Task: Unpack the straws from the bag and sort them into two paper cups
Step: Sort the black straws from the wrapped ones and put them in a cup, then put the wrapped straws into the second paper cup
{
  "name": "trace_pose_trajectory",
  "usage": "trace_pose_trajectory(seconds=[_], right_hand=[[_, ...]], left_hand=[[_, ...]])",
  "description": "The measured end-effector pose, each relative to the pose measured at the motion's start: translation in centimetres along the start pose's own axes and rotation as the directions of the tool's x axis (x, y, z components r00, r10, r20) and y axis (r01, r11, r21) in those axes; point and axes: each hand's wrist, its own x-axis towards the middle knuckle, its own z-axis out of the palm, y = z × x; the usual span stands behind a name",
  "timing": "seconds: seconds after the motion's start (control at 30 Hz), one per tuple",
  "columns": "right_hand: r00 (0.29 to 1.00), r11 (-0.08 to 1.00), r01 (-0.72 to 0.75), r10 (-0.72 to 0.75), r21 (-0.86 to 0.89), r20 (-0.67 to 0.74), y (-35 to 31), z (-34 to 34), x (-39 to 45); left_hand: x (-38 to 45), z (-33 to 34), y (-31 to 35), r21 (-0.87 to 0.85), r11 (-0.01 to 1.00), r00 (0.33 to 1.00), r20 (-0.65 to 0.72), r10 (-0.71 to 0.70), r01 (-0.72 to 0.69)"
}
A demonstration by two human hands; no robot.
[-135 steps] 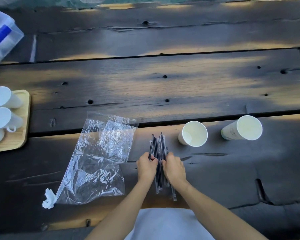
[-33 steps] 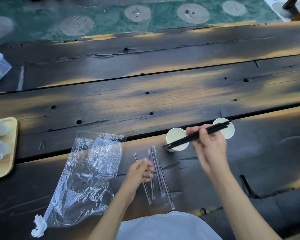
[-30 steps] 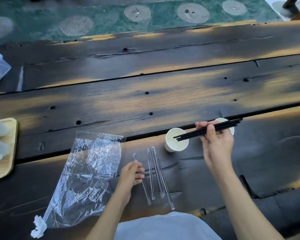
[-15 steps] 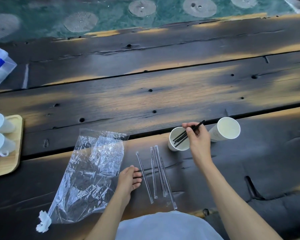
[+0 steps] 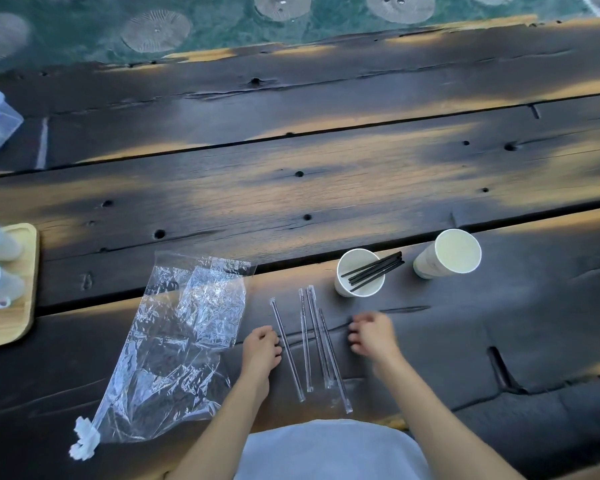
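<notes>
Black straws (image 5: 373, 271) already stood in the nearer paper cup (image 5: 360, 273); clear straws (image 5: 312, 341) lay just below it. Left hand (image 5: 261, 348) and right hand (image 5: 373, 332) flanked them, loosely curled, empty. Gathering these for the far cup (image 5: 447, 252) seemed next.

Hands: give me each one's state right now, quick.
Left hand: open, empty, resting beside the clear straws.
Right hand: fingers loosely curled, holding nothing, blurred, hovering just right of the clear straws.

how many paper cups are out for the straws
2. One paper cup holds the black straws; the other paper cup stands to its right, with no straws showing.
</notes>
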Motion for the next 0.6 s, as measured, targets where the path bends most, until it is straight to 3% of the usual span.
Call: trace_pose_trajectory(seconds=[0.03,0.1,0.27,0.47,0.6], right_hand=[[0.994,0.989,-0.025,0.04,-0.144,0.101,0.9,1.4,-0.2],[0.985,0.937,0.084,-0.026,-0.339,0.173,2.2,4.0,-0.3],[0.954,0.811,0.293,-0.213,-0.507,0.209,1.7,7.0,-1.8],[0.952,0.803,0.296,-0.202,-0.518,0.231,1.3,7.9,-1.4],[0.923,0.894,0.277,-0.147,-0.352,0.355,0.9,7.2,-1.2]], left_hand=[[-0.1,0.4,0.2,0.009,1.0,1.0,0.021,-0.016,0.016],[-0.4,1.2,0.5,0.006,0.999,0.996,0.071,-0.05,0.049],[-1.0,3.2,1.2,-0.025,0.995,0.983,0.16,-0.094,0.099],[-0.5,3.5,0.4,-0.023,0.998,0.982,0.182,-0.051,0.056],[-0.9,2.7,0.6,-0.133,0.991,0.978,0.208,-0.007,0.036]])
